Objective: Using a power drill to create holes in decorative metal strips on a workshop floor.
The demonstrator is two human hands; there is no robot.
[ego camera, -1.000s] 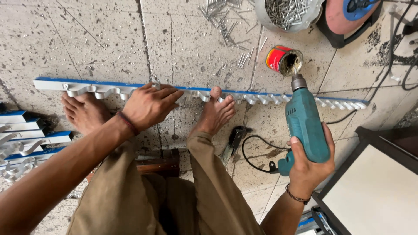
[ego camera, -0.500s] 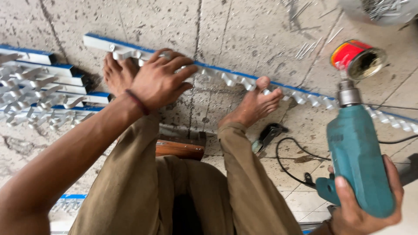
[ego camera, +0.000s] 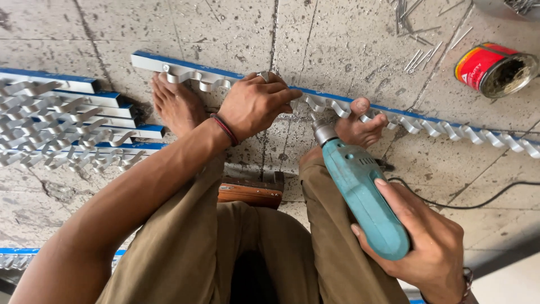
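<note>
Our left hand [ego camera: 256, 104] presses flat on the rail [ego camera: 337, 104]; our right hand [ego camera: 419, 242] has its grip wrapped tight around the drill [ego camera: 360, 188], bit at the rail.

The left hand [ego camera: 256, 104] presses palm-down on a long aluminium hook rail [ego camera: 427, 126] with a blue-taped edge, lying across the stone floor [ego camera: 349, 50] and pinned under both bare feet. The right hand [ego camera: 424, 245] grips a teal electric drill [ego camera: 360, 194], its chuck tilted at the rail beside the left fingers. More hook rails [ego camera: 67, 126] lie stacked at left; a red tin [ego camera: 495, 67] and loose nails [ego camera: 419, 56] sit beyond.
</note>
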